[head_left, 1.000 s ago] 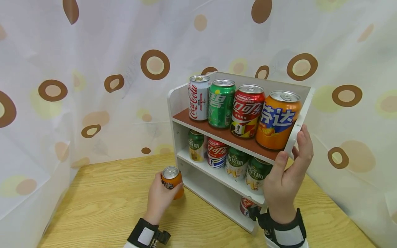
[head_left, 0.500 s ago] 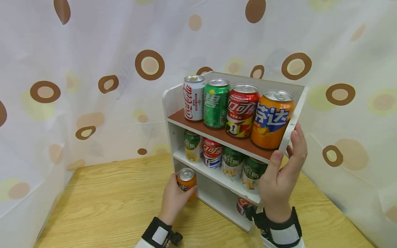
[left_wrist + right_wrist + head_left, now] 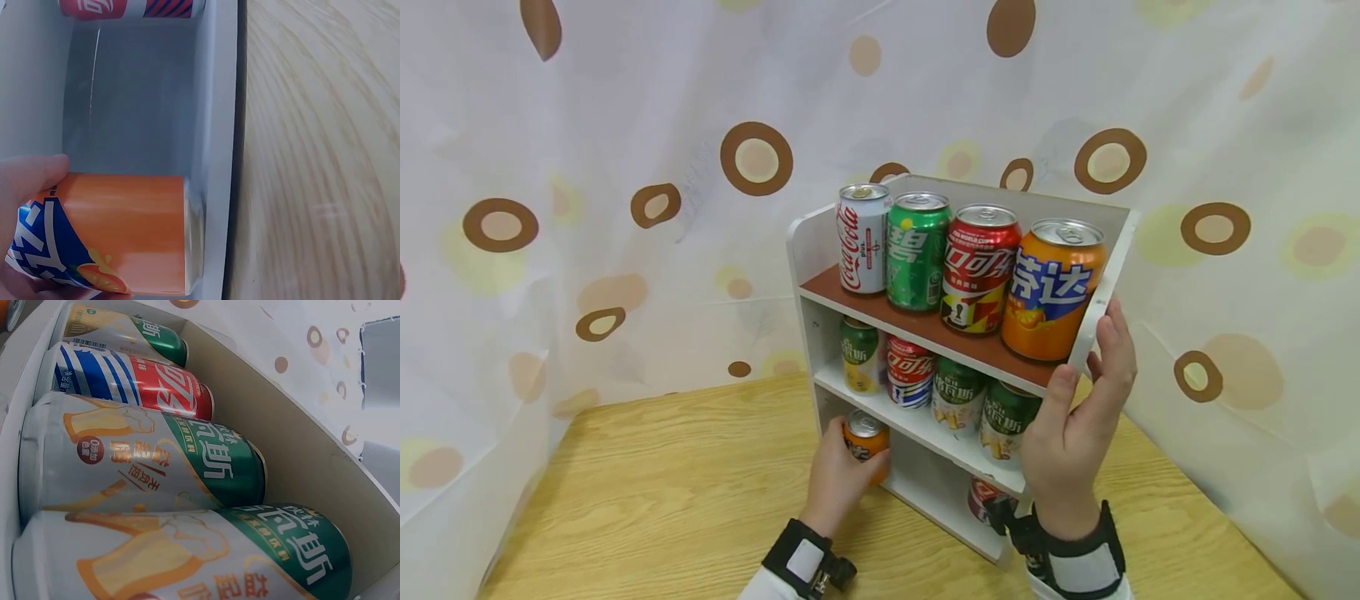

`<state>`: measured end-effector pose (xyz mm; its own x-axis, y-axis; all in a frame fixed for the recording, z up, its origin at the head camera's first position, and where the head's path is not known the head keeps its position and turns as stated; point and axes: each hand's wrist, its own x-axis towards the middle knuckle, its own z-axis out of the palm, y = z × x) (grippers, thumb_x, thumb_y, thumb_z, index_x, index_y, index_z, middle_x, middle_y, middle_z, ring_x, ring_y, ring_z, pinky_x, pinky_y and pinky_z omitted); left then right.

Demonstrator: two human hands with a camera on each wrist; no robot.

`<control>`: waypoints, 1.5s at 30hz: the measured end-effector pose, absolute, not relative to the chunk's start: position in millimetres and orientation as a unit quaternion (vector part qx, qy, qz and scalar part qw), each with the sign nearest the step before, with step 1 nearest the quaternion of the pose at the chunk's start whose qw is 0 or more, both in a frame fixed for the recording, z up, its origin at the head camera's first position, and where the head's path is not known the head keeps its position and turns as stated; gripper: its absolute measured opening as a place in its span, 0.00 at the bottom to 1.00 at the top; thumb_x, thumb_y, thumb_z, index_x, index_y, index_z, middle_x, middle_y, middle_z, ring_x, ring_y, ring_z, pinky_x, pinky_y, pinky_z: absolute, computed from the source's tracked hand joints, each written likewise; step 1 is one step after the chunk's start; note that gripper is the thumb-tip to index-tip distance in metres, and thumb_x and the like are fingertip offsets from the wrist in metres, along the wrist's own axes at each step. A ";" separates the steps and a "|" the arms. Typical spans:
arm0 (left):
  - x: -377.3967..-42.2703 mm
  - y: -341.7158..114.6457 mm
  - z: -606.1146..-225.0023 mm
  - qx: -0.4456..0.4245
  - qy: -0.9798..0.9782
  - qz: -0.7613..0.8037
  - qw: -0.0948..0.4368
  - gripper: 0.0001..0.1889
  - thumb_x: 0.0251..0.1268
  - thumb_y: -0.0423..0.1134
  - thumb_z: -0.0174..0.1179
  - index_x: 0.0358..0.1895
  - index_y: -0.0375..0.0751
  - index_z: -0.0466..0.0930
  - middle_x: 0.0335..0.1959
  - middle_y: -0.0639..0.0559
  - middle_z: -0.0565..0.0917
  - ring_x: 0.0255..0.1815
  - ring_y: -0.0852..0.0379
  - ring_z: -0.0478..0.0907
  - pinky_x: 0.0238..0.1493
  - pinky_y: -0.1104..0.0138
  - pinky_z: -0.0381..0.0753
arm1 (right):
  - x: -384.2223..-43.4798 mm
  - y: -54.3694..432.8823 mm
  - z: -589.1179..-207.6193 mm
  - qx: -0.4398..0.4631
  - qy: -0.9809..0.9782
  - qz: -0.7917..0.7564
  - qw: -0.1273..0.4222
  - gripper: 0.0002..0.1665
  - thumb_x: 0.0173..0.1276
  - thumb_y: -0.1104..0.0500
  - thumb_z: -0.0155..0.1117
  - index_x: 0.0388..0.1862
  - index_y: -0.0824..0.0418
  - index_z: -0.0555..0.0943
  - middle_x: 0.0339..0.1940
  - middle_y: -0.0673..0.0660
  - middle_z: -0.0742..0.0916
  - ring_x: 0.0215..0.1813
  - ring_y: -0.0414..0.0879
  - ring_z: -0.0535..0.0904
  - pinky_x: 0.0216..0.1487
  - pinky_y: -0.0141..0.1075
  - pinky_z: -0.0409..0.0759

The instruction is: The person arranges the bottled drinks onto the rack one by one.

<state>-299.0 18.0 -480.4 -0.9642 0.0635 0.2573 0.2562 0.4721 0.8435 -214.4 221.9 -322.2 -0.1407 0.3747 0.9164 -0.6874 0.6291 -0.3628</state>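
Observation:
In the head view my left hand (image 3: 838, 475) grips an orange soda can (image 3: 867, 442) at the left end of the bottom shelf (image 3: 925, 479). The left wrist view shows that orange can (image 3: 131, 231) upright, its base close to the shelf's front lip; whether it touches the shelf I cannot tell. My right hand (image 3: 1075, 425) rests against the right side panel of the white rack (image 3: 1108, 292), fingers extended and thumb at the front edge. A red can (image 3: 981, 500) stands at the bottom shelf's right end, partly hidden by the right wrist strap.
On the top shelf stand a white can (image 3: 862, 242), a green can (image 3: 917, 254), a red can (image 3: 979, 271) and a larger orange can (image 3: 1052, 292). Several green-and-white cans (image 3: 144, 456) and a red-and-blue can (image 3: 134, 381) fill the middle shelf. A wooden table (image 3: 662, 492) lies beneath.
My left hand has carried the orange can rightward from over the table to the bottom shelf's left end. The right hand stays on the rack's side; the head view has shifted slightly.

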 end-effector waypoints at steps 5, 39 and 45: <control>-300.0 22.0 -482.0 -0.099 -0.852 -0.504 0.103 0.35 0.56 0.42 0.78 0.61 0.32 0.70 0.53 0.38 0.83 0.50 0.45 0.84 0.53 0.49 0.85 | -213.8 221.1 -323.0 0.120 -0.636 0.415 0.640 0.23 0.84 0.63 0.45 0.67 0.79 0.59 0.77 0.71 0.66 0.77 0.55 0.62 0.72 0.39 0.62; -315.0 3.1 -499.4 -0.194 -0.833 -0.518 0.007 0.39 0.57 0.33 0.73 0.70 0.32 0.63 0.64 0.34 0.77 0.66 0.37 0.76 0.70 0.42 0.73 | -215.2 224.7 -325.4 0.123 -0.636 0.415 0.639 0.26 0.84 0.58 0.46 0.68 0.78 0.60 0.78 0.68 0.66 0.78 0.57 0.62 0.73 0.40 0.63; -315.7 0.8 -502.2 -0.198 -0.833 -0.517 0.020 0.36 0.57 0.36 0.76 0.67 0.35 0.68 0.62 0.37 0.80 0.66 0.38 0.77 0.69 0.41 0.74 | -214.9 224.8 -326.5 0.120 -0.638 0.416 0.637 0.26 0.84 0.60 0.46 0.68 0.78 0.60 0.78 0.69 0.65 0.78 0.57 0.62 0.73 0.40 0.63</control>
